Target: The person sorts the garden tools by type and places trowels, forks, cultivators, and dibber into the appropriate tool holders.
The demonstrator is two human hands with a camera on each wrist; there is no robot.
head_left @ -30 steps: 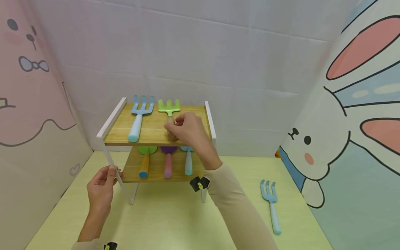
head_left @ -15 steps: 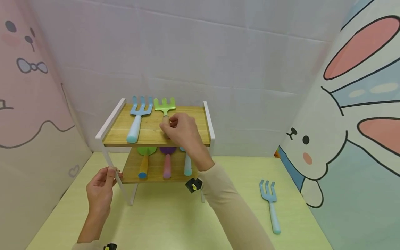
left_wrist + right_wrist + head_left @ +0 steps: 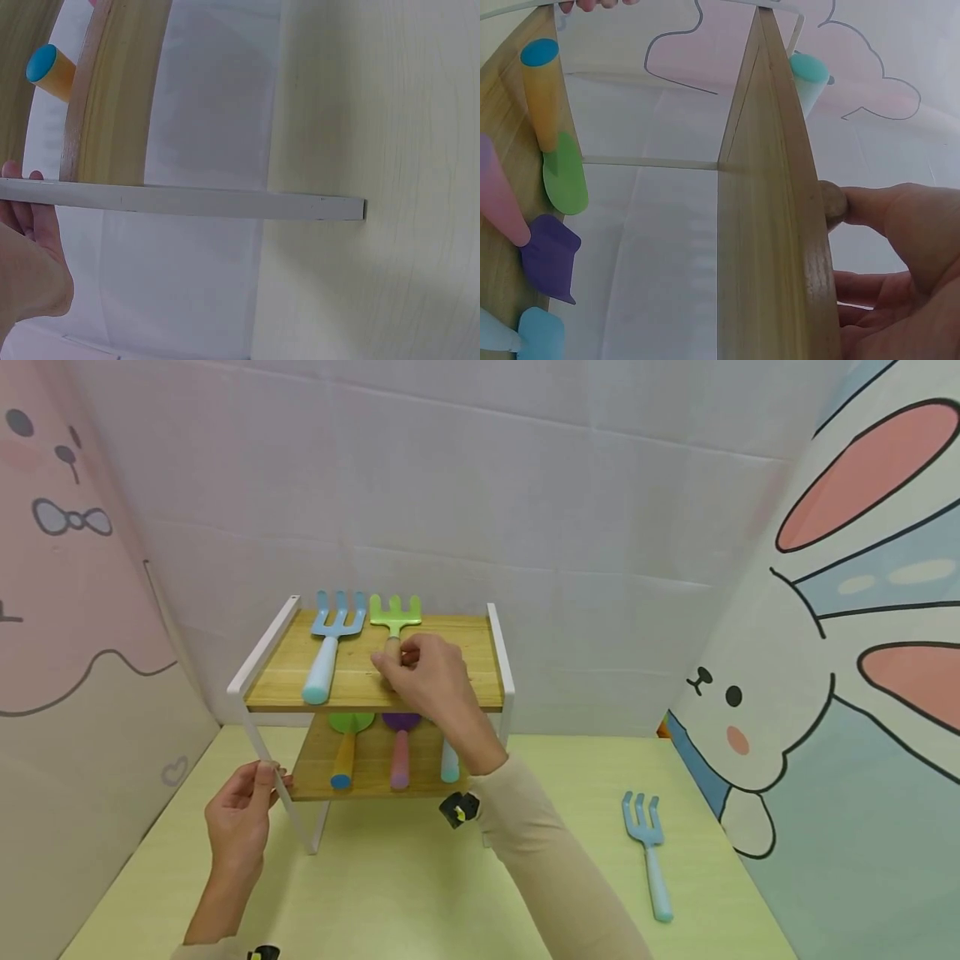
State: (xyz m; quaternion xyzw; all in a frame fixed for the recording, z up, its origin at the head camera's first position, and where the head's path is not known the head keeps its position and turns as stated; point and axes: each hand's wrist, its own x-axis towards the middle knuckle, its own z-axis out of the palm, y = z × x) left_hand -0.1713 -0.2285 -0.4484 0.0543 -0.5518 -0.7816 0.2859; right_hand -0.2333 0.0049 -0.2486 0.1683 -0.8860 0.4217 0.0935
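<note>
A two-tier wooden shelf (image 3: pixel 360 681) with a white metal frame stands on the table. On its upper board, my right hand (image 3: pixel 435 677) pinches the wooden handle (image 3: pixel 832 204) of a green garden hand fork (image 3: pixel 395 617). To the left of that fork lies a blue hand fork (image 3: pixel 321 668), tines toward the back. My left hand (image 3: pixel 238 818) grips the white side leg (image 3: pixel 202 202) of the shelf, thumb in front. The lower board carries a green hand trowel (image 3: pixel 566 176) with an orange handle, a purple trowel (image 3: pixel 549 251) with a pink handle and a light-blue tool (image 3: pixel 540 334).
Another blue hand fork (image 3: pixel 648 852) lies on the pale yellow table (image 3: pixel 570 827), well right of the shelf. A white sheet (image 3: pixel 615 568) hangs behind. Printed cartoon panels flank the table, a rabbit (image 3: pixel 750 710) on the right.
My right hand has shifted a little left on the upper board, and the green fork has moved left with it, closer to the blue one. My left hand keeps its grip on the leg.
</note>
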